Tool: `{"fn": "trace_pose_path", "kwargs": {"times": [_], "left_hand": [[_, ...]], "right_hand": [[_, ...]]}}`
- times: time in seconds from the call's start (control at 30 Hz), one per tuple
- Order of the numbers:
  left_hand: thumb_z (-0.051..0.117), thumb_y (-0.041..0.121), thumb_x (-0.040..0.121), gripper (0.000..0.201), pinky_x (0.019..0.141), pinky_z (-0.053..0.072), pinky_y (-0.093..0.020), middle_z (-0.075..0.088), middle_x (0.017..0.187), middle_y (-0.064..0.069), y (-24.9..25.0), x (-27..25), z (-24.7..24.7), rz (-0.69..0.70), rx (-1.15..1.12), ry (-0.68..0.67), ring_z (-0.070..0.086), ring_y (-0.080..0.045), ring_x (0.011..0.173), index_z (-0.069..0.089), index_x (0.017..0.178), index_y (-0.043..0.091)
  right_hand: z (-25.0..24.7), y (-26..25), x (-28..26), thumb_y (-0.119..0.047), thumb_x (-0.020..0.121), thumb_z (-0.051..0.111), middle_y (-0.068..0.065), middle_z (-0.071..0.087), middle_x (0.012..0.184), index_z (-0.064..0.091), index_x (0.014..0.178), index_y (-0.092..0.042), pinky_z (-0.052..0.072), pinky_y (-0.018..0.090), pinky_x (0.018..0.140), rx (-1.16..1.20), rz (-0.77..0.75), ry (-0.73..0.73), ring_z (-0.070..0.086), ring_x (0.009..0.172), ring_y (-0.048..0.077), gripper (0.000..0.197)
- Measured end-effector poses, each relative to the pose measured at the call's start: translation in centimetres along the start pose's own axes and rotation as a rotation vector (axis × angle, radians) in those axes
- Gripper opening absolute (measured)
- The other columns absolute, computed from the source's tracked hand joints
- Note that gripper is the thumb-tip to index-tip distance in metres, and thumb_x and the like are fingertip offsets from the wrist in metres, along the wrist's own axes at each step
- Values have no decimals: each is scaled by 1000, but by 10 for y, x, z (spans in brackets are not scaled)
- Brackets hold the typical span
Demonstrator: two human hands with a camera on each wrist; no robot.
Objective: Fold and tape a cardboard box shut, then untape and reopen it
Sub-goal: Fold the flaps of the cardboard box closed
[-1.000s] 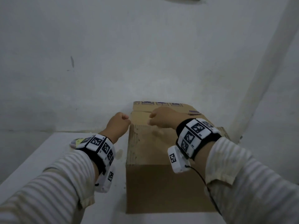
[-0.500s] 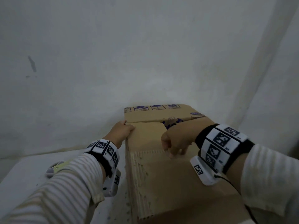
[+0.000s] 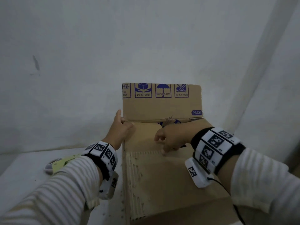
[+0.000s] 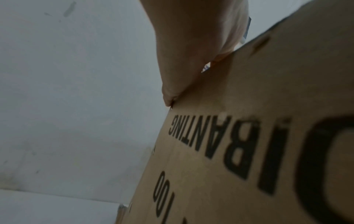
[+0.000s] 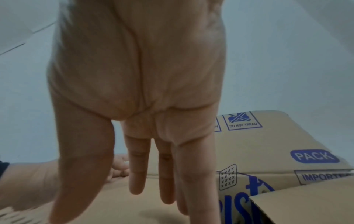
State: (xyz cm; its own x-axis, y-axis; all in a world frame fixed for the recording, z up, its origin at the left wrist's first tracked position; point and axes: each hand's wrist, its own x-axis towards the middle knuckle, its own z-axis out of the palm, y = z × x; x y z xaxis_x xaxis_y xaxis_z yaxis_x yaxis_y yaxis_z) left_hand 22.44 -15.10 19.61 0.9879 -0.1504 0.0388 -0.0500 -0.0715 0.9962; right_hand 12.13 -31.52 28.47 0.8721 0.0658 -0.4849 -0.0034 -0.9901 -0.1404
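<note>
The brown cardboard box (image 3: 162,184) stands on a white table, and its near flap lies flat across the top. Its far flap (image 3: 162,106), printed with blue handling symbols, stands upright. My left hand (image 3: 123,127) grips the box's far left corner, thumb up outside and fingers over the edge. In the left wrist view the palm (image 4: 191,53) lies against the printed side (image 4: 249,136). My right hand (image 3: 170,140) is open, and its straight fingers (image 5: 138,166) press down on the near flap. The far flap (image 5: 268,144) rises behind them, and a right side flap (image 5: 306,201) sits beside them.
A pale green tape dispenser (image 3: 60,163) lies on the table (image 3: 24,172) left of the box, partly hidden by my left sleeve. A white wall (image 3: 113,46) rises close behind the box, and another wall closes in on the right.
The far flap has swung up from low to upright. My left hand has slid to the far left corner. My right hand has uncurled and come down onto the near flap.
</note>
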Motion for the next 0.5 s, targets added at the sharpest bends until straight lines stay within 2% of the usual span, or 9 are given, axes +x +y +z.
{"fn": "trace_pose_path", "kwargs": {"times": [0.03, 0.1, 0.17, 0.27, 0.33, 0.4, 0.43, 0.5], "left_hand": [[56, 16, 91, 79, 100, 43, -38, 56, 125, -3, 1, -2, 0, 2, 13, 0, 52, -20, 116, 7, 152, 27], [57, 16, 90, 66, 92, 49, -37, 59, 122, -7, 6, -6, -1, 0, 22, -13, 58, -21, 109, 27, 147, 28], [54, 10, 92, 43, 80, 52, -33, 61, 116, -9, 11, -13, -2, 4, -13, -2, 62, -20, 98, 46, 131, 24], [47, 8, 95, 20, 67, 48, -20, 59, 106, -4, 13, -25, -1, 28, -57, 20, 59, -9, 86, 52, 110, 19], [45, 7, 95, 19, 62, 47, -12, 56, 101, 0, 14, -33, -2, 66, 5, 8, 54, -3, 83, 53, 108, 19], [45, 4, 95, 26, 58, 45, 0, 54, 110, 2, 15, -41, -3, 98, 56, -9, 50, 3, 87, 53, 114, 19], [44, 2, 95, 29, 62, 43, 2, 53, 117, 2, 15, -45, -4, 118, 70, -20, 51, 3, 93, 55, 116, 18], [42, 1, 94, 35, 84, 40, -9, 47, 137, 0, 18, -56, -6, 147, 107, -44, 48, -5, 116, 57, 122, 16]], "right_hand": [[0, 0, -1, -28, 86, 69, 4, 42, 143, 40, 140, -23, 54, 34, 86, 4, -12, -15, 62, 107, 29, 61], [2, -2, -4, -27, 86, 69, 4, 44, 142, 41, 140, -23, 53, 36, 91, 4, -43, -57, 60, 110, 29, 61], [3, -2, -6, -25, 88, 67, 4, 48, 139, 43, 139, -22, 53, 34, 89, -8, -73, -81, 59, 111, 27, 57], [6, -1, -12, -22, 87, 68, -1, 50, 137, 46, 136, -21, 52, 30, 85, 62, -102, -41, 58, 107, 22, 54], [4, -1, -18, -24, 87, 67, 2, 53, 136, 48, 135, -19, 50, 32, 92, 3, -147, 130, 57, 113, 23, 52], [0, 1, -22, -26, 92, 58, 4, 55, 131, 52, 131, -16, 43, 27, 90, -76, -182, 394, 53, 117, 23, 40], [-2, 2, -24, -25, 94, 55, 5, 58, 125, 56, 125, -14, 40, 25, 85, -57, -189, 524, 54, 114, 23, 33], [-6, 5, -24, -23, 94, 54, 7, 58, 120, 56, 119, -13, 39, 24, 79, 13, -186, 704, 55, 104, 22, 27]]}}
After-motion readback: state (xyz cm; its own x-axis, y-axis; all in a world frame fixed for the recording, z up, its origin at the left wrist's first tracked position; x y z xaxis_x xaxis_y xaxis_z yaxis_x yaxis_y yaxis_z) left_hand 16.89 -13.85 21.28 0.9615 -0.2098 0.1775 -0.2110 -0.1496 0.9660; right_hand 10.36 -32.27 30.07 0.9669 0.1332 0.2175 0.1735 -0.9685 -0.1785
